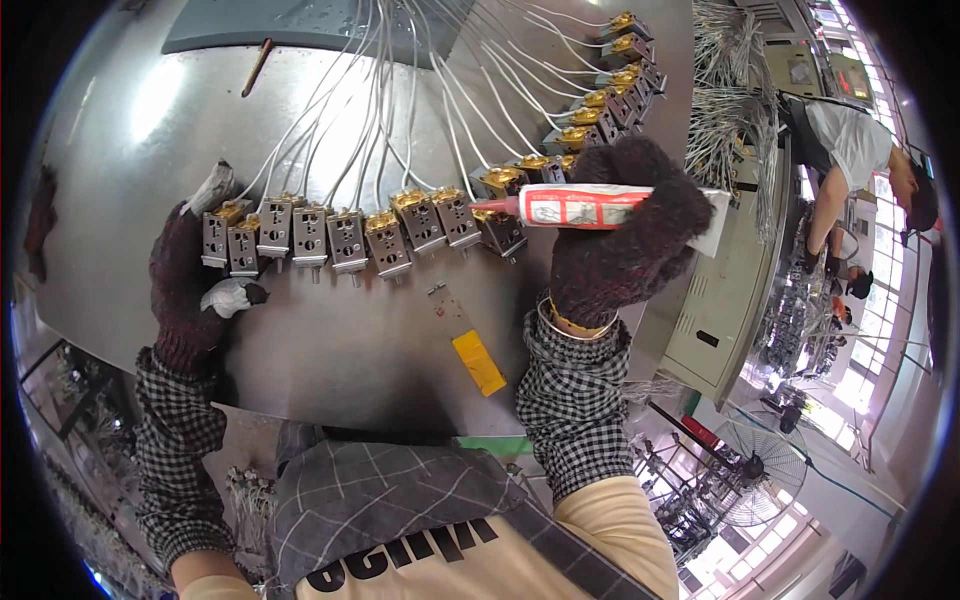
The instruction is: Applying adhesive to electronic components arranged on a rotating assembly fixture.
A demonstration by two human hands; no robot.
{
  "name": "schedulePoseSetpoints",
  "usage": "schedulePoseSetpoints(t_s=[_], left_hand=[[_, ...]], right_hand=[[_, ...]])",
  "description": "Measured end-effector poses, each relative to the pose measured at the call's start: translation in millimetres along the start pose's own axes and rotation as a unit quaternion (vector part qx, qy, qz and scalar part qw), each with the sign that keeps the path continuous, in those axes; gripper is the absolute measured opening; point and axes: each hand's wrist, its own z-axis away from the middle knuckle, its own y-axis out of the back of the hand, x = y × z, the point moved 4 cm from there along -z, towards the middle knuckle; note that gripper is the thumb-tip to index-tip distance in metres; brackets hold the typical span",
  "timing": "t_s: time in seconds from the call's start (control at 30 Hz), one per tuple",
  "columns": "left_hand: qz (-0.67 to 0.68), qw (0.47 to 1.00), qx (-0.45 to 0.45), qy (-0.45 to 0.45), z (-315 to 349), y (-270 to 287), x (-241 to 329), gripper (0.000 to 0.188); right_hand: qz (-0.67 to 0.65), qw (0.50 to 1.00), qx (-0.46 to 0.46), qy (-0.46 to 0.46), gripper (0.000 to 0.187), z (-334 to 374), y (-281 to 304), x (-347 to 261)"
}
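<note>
In my right hand [630,240], gloved in dark knit, is a red and white squeeze tube [580,207], lying nearly level. Its pinkish nozzle [492,207] points left, and the tip overlaps the row at a small metal block [457,218]. Several such blocks, each with a gold-coloured top and a white wire, form a curved row. My left hand [185,270] is at the row's left end, white wrapping on its thumb and forefinger. Those two fingers are spread around the end block [214,240]; whether they touch it I cannot tell.
More wired blocks [600,105] curve up the right side of the metal table [330,370]. A yellow-handled scraper [478,362] lies near me. Farther off are a brown stick [257,68] and a grey sheet [300,25]. Beyond the right edge stand cabinets, a fan [755,470] and another person [850,140].
</note>
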Motion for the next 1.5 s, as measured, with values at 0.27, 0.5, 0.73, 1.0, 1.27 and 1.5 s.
schedulePoseSetpoints(t_s=[0.27,0.5,0.73,1.0,1.27,1.5], left_hand=[[0.020,1.000,0.021,-0.003,-5,-6,7,0.095],[0.018,1.000,0.019,0.004,-8,-7,11,0.097],[0.006,1.000,0.015,-0.013,-9,-10,15,0.095],[0.051,0.998,0.009,0.022,-8,-10,9,0.098],[0.052,0.998,0.024,0.018,-9,-13,12,0.096],[0.032,0.999,0.019,0.003,-12,-12,16,0.096]], right_hand=[[-0.158,0.977,-0.052,-0.133,0.047,11,-6,3],[-0.041,0.998,-0.016,-0.034,0.054,7,-3,0],[-0.056,0.993,-0.011,-0.107,0.056,19,-13,4],[-0.042,0.996,-0.012,-0.073,0.059,15,-2,13],[-0.039,0.991,-0.087,-0.094,0.065,30,-20,-7],[-0.347,0.916,-0.019,-0.200,0.061,39,-20,9]])
